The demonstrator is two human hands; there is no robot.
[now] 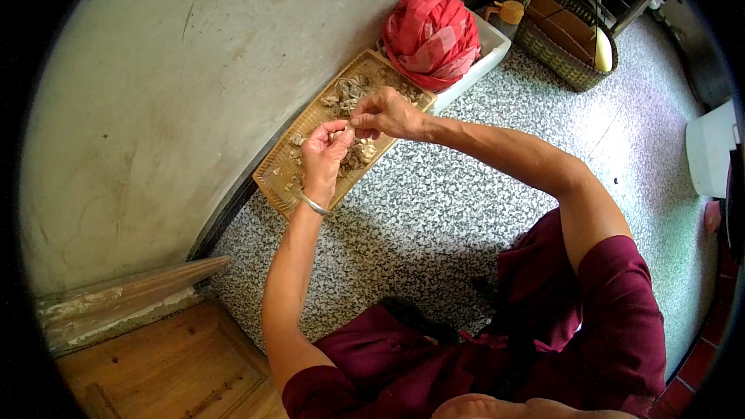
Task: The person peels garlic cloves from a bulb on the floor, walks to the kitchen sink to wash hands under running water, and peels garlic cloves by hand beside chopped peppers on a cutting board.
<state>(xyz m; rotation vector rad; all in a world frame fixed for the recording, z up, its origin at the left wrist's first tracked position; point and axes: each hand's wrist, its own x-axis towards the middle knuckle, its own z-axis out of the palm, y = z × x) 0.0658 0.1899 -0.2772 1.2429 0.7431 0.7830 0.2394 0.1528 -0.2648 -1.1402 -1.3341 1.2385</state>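
Observation:
A shallow amber tray [277, 176] lies on the speckled floor against the wall, with dry, pale brown pieces [353, 89] scattered in it. Above its middle, my left hand [324, 151] pinches a small pale piece [347, 129], too small to name, and a metal bangle circles that wrist. My right hand [386, 114] meets it from the right, its fingertips closed at the same small piece. Both hands hide part of the tray. Whitish pieces [366, 150] lie just below the fingers.
Beyond the tray, a red cloth bundle [432, 35] rests by a white box [490, 45]. Farther right are an orange-lidded jar [506, 14] and a woven basket [570, 70]. A white bin [710, 151] stands far right; a wooden door [167, 365] is lower left.

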